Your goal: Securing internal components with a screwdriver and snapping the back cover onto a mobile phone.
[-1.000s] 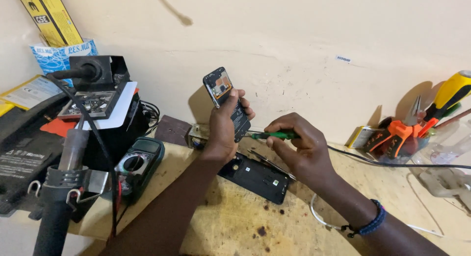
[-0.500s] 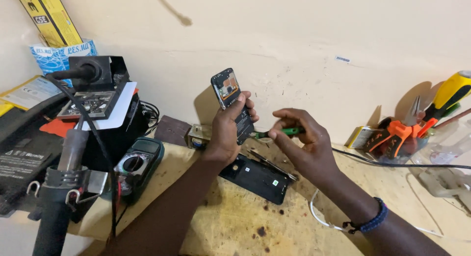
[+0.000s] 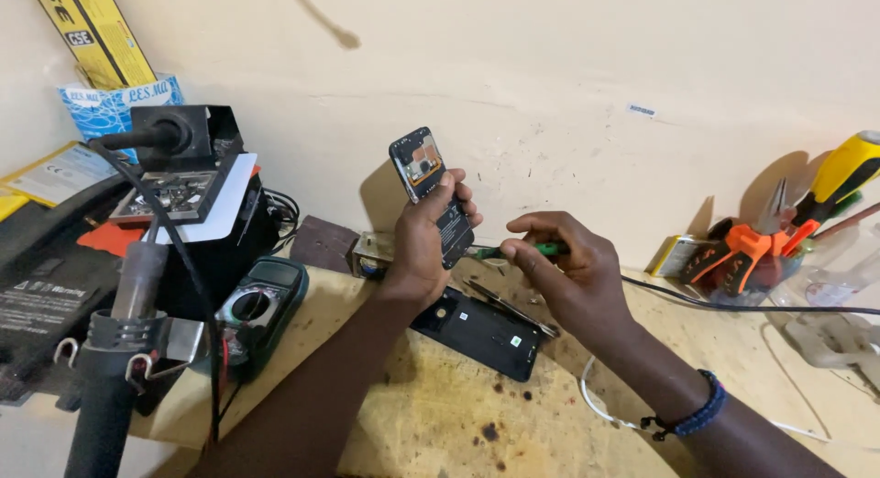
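Observation:
My left hand (image 3: 423, 244) holds an opened black phone (image 3: 429, 186) upright above the wooden bench, its bare circuit side facing me. My right hand (image 3: 566, 274) grips a small green-handled screwdriver (image 3: 519, 251) whose tip points left at the phone's lower edge. Below both hands the phone's black back cover (image 3: 483, 332) lies flat on the bench, with metal tweezers (image 3: 510, 307) resting across its far edge.
At the left stand a black hot-air station (image 3: 188, 198), its handle (image 3: 115, 368) in a holder, and a dark green multimeter (image 3: 261, 308). At the right is a tub of pliers and screwdrivers (image 3: 779, 235). A white cable (image 3: 600, 406) loops by my right wrist.
My left hand has tilted the phone slightly and held it in place. My right hand has shifted a little right with the screwdriver, its tip still at the phone's lower end.

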